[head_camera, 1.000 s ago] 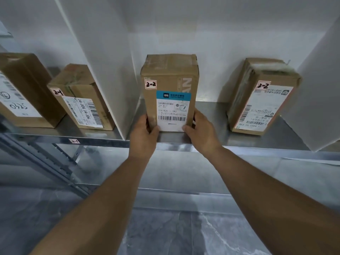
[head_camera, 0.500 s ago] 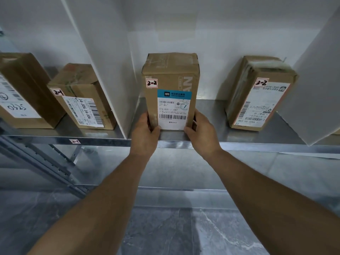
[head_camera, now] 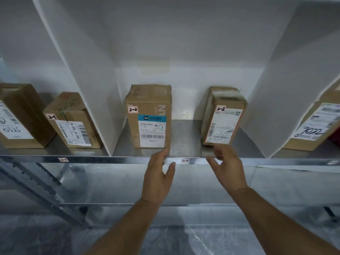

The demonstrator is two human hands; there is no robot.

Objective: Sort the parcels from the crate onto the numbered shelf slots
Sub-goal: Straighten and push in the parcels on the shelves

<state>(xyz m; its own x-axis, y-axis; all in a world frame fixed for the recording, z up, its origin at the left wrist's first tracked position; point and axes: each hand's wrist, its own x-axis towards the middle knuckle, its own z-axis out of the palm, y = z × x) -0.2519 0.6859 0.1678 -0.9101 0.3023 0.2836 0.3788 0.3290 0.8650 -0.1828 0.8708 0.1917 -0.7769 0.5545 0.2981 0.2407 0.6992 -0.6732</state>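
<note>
I see the blue-labelled parcel (head_camera: pixel 149 116) upright on the shelf (head_camera: pixel 110 160) in slot 2-2. My left hand (head_camera: pixel 159 173) hovers slack and open just below its corner, holding nothing; my right hand (head_camera: pixel 228 168), fingers loosely curled, holds nothing either.

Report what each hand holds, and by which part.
Nothing is held. Left hand and right hand are both open before the shelf; the blue-labelled parcel stands ungripped.
</note>
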